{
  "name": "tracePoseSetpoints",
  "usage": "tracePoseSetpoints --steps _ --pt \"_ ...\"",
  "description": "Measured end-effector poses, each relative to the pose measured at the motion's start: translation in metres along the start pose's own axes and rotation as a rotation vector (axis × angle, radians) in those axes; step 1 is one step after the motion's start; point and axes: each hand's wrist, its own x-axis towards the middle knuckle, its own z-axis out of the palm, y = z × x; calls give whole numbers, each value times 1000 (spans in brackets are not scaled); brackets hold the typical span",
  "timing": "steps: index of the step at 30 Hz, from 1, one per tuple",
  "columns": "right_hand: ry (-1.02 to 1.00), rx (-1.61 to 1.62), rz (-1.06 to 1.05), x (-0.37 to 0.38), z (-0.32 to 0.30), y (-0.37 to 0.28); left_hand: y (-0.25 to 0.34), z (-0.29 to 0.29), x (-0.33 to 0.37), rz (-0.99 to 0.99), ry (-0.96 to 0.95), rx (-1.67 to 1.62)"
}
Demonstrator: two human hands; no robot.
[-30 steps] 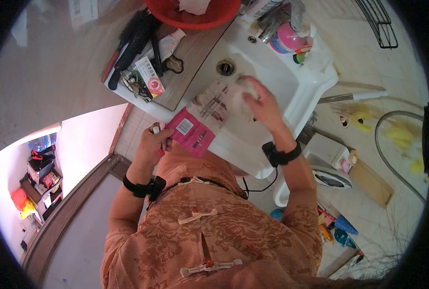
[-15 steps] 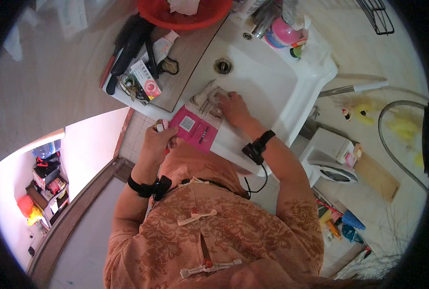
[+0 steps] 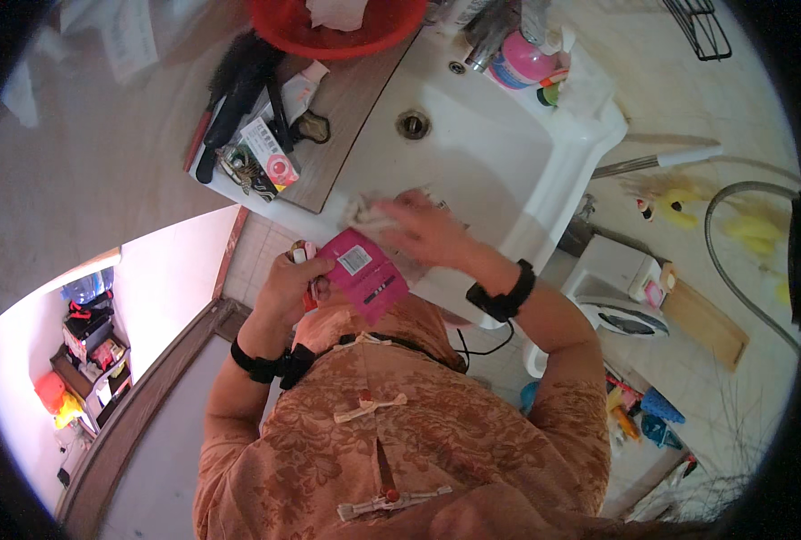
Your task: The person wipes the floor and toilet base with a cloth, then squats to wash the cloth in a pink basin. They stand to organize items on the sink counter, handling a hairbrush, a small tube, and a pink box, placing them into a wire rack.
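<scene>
Two hands are at work over the near rim of a white sink [image 3: 544,171]. The left hand [image 3: 294,281] is closed around a flat pink packet [image 3: 364,273], which is rectangular, glossy and carries a pale label; a small red-and-white item is pinched in the same grip beside the packet, too small to make out. The right hand [image 3: 423,232] lies just beyond the packet, with its fingers curled onto a crumpled whitish wad [image 3: 371,211] that rests at the sink's front edge; whether the fingers actually grip the wad or only press on it cannot be told. Both wrists wear black bands.

The sink is a smooth, rounded ceramic basin with a round metal drain [image 3: 413,124] in its floor and little else inside. At its far rim stands a pink bottle [image 3: 519,63], set close to the metal tap. Left of the sink runs a brown wooden board [image 3: 355,117], and on it sits a red plastic bowl [image 3: 333,25] holding crumpled white paper. Near the bowl lie a black hairbrush [image 3: 238,76] and a small printed box [image 3: 268,155]. The person's shirt [image 3: 391,441] is orange-brown patterned cloth fastened with knotted loops.
</scene>
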Motion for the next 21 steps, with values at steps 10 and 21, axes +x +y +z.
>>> tracePoseSetpoints --steps 10,21 --pt "-70 -722 113 -7 23 93 3 2 -4 36 1 72" --pt "193 -145 190 0 -15 7 7 -8 -2 25 -13 33"
